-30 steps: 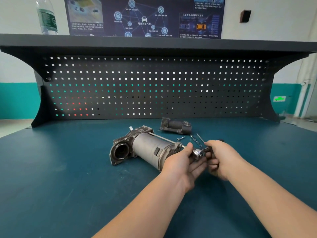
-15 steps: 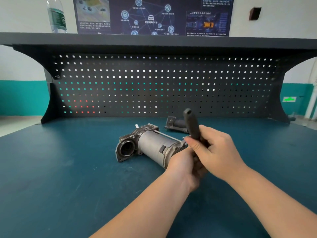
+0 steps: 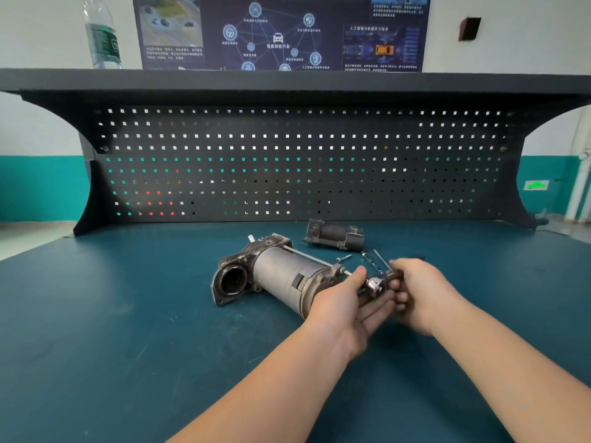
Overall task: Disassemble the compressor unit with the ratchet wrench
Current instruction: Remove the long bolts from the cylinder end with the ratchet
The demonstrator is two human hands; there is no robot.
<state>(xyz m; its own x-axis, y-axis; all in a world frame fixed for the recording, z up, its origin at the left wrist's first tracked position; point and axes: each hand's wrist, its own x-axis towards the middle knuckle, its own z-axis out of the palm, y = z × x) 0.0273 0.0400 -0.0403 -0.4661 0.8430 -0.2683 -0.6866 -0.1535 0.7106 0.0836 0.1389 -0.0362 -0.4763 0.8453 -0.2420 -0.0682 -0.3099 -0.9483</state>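
The compressor unit, a grey metal cylinder with a dark flanged opening at its left end, lies on its side on the teal bench top. A long bolt runs along its upper side. My left hand is at the cylinder's right end, thumb and fingers around the shiny head of the ratchet wrench. My right hand, blurred by motion, is closed on the wrench's dark handle, which points right and is mostly hidden.
A removed dark compressor part lies behind the unit. Loose bolts and long screws lie just beyond my hands. A black pegboard backs the bench, and a water bottle stands on its shelf.
Half a second ago my right hand held the wrench handle swung up and away; now the handle is back down to the right, as it was a second ago. My left hand stayed at the wrench head.
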